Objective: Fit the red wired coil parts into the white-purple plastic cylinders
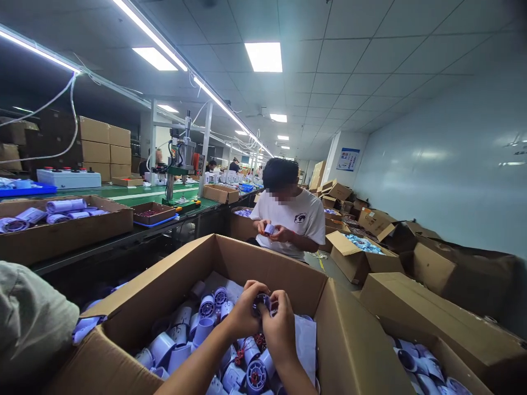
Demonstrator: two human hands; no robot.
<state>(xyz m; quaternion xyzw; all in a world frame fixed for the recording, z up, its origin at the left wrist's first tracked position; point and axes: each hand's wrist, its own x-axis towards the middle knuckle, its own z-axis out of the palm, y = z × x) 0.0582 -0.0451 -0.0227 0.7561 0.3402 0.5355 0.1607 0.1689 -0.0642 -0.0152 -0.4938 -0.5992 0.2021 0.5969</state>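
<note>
Both hands are over a large open cardboard box filled with white cylindrical plastic parts. My left hand and my right hand meet around one round part, their fingers curled on it from both sides. The fingers hide much of that part. Below the hands, some parts show spoked round ends, and thin red wires lie among them. A pale sheet rests inside the box at its right.
A person in a white shirt sits beyond the box, holding a similar part. Left is a green conveyor with a box of parts and a press. More cartons line the right.
</note>
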